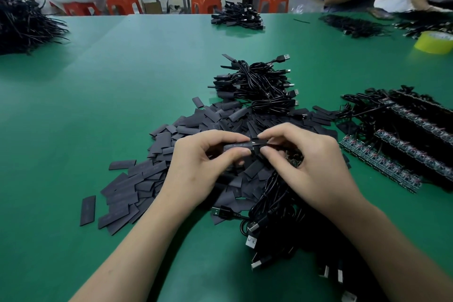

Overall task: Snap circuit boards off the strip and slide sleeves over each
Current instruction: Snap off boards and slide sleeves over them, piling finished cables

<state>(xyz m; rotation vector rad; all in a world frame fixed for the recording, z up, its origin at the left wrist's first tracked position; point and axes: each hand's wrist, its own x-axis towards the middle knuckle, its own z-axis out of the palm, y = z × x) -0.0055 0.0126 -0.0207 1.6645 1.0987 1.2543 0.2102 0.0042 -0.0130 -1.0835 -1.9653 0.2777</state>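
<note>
My left hand [203, 164] pinches a flat black sleeve [236, 146] between thumb and fingers, above the pile of loose sleeves [147, 174]. My right hand [304, 162] pinches the end that sticks out of the sleeve's right side, with its black cable [272, 184] hanging down under the palm. A bit of green circuit board [295, 160] shows under my right fingers. Strips of circuit boards [382, 164] with wires lie in rows at the right.
Bundled USB cables [264, 86] are heaped behind the sleeves, and more cables with USB plugs [274, 235] lie near me at the right. Black cable heaps sit far left [24, 24] and at the back. A yellow tape roll [434, 43] stands far right. Other people work across the green table [73, 110].
</note>
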